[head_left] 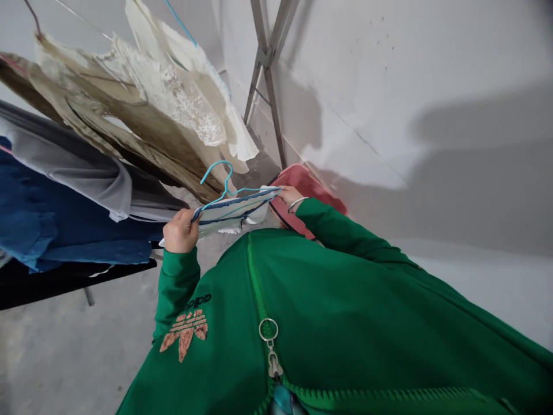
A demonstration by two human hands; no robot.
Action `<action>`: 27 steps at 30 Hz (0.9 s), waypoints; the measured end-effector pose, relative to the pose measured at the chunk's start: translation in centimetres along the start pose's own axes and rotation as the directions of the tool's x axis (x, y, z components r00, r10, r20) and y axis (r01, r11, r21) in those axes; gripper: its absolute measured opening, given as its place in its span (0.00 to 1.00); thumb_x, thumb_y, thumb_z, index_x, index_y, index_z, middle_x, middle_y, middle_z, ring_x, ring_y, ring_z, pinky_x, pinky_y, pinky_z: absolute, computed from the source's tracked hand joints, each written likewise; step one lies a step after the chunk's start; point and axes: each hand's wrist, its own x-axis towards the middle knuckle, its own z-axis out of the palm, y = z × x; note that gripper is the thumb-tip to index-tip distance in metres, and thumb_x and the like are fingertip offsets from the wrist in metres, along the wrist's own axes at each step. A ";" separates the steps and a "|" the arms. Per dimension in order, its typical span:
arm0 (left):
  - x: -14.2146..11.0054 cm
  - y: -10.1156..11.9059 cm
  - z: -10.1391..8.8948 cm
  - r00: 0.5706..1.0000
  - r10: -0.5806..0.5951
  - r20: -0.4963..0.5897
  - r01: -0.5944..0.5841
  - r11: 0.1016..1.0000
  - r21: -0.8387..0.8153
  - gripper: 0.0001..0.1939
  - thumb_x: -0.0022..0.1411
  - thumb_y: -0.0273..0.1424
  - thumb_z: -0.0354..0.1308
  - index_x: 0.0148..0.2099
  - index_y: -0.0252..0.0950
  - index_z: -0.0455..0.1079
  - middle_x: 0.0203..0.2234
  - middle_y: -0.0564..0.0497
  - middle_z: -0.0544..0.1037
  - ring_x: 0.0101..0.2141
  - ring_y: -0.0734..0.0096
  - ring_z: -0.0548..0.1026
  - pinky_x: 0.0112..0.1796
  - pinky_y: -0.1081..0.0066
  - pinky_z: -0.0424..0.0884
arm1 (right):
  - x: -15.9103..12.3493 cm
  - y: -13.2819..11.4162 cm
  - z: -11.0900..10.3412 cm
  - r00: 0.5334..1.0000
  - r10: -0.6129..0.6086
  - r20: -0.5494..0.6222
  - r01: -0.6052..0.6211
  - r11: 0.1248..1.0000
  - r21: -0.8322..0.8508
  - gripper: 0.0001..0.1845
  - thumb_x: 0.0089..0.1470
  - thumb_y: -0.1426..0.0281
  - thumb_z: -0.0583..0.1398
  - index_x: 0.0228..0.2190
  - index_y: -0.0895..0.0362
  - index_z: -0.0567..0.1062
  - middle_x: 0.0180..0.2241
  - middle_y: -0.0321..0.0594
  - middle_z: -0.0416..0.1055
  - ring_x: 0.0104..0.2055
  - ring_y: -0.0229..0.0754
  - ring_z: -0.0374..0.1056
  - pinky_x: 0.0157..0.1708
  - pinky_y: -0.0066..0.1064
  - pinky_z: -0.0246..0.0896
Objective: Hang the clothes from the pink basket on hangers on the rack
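A white garment with dark blue edging (233, 208) is stretched between my two hands, in front of my green jacket. Inside its neckline runs a light blue wire hanger (228, 184), whose hook points up and to the left. My left hand (180, 231) is closed around the garment's left shoulder, by one end of the hanger. At the other shoulder, my right hand (291, 196), with a bangle at the wrist, pinches the cloth and the hanger's end. Most of the garment's lower part is hidden below the neckline.
Clothes hang on a rack at the left: a cream lace top (190, 98), a khaki garment (142, 121), a grey one (86, 167) and a blue one (86, 225). A pink basket (319, 187) sits by the wall beneath crossed metal legs (265, 63).
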 end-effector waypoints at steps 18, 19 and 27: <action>0.2 1.5 0.2 0.936 -0.230 -0.266 0.296 0.925 0.239 0.10 0.62 0.34 0.53 0.35 0.38 0.75 0.25 0.48 0.70 0.26 0.67 0.65 0.25 0.69 0.50 | -1.9 -0.7 -0.4 0.982 -0.181 -0.058 0.160 0.950 -0.267 0.07 0.43 0.77 0.56 0.24 0.56 0.62 0.32 0.45 0.69 0.41 0.45 0.64 0.49 0.39 0.60; 0.2 1.6 0.2 0.938 -0.229 -0.262 0.292 0.927 0.236 0.11 0.62 0.35 0.53 0.35 0.38 0.75 0.25 0.48 0.70 0.26 0.67 0.66 0.25 0.69 0.51 | -1.8 -0.5 -0.3 0.990 -0.136 -0.034 0.124 0.964 -0.236 0.08 0.41 0.78 0.57 0.23 0.56 0.61 0.31 0.45 0.69 0.40 0.45 0.65 0.48 0.40 0.62; 0.4 0.8 0.5 0.982 -0.182 0.056 0.187 0.978 -0.094 0.12 0.59 0.37 0.54 0.38 0.38 0.76 0.32 0.47 0.80 0.35 0.64 0.76 0.34 0.71 0.67 | -0.5 0.5 1.0 0.993 0.118 0.012 -0.118 0.971 0.209 0.08 0.48 0.81 0.53 0.27 0.56 0.61 0.25 0.37 0.70 0.28 0.38 0.70 0.35 0.38 0.72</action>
